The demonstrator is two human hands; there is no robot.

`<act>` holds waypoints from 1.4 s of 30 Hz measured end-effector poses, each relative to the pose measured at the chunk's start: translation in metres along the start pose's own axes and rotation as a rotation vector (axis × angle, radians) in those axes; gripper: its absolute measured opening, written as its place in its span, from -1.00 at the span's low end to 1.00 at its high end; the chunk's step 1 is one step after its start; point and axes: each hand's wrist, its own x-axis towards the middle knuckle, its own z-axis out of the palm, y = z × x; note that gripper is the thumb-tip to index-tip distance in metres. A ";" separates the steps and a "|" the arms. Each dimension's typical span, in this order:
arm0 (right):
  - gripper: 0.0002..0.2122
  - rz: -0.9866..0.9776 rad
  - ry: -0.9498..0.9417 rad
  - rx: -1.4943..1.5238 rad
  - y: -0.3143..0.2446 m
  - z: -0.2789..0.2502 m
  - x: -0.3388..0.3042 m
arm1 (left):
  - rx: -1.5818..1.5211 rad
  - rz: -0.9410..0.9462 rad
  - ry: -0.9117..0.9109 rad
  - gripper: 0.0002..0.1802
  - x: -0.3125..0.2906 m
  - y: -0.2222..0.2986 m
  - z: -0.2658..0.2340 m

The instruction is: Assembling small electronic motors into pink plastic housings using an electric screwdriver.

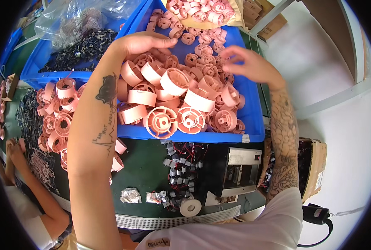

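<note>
Both arms reach over a blue bin heaped with pink ring-shaped plastic housings, some spoked inside with a central hub. Near the bin's left side, my left hand is above the pile with its thumb stretched out; some of its other fingers are hidden. On the far right side of the heap, my right hand has its fingers apart, close to smaller pink pieces. No part shows in either hand. Larger housings lie toward the bin's near edge, smaller ones toward the back.
A second blue bin on the left holds dark small parts. Pink housings are piled beside it. Small motors with red wires, a white roll, a black-and-silver machine and a carton stand nearer. A co-worker's arm is at left.
</note>
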 end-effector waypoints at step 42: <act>-0.70 -0.027 -0.282 -0.006 -0.070 -0.005 -0.053 | -0.075 0.397 0.610 -0.52 -0.080 0.056 0.022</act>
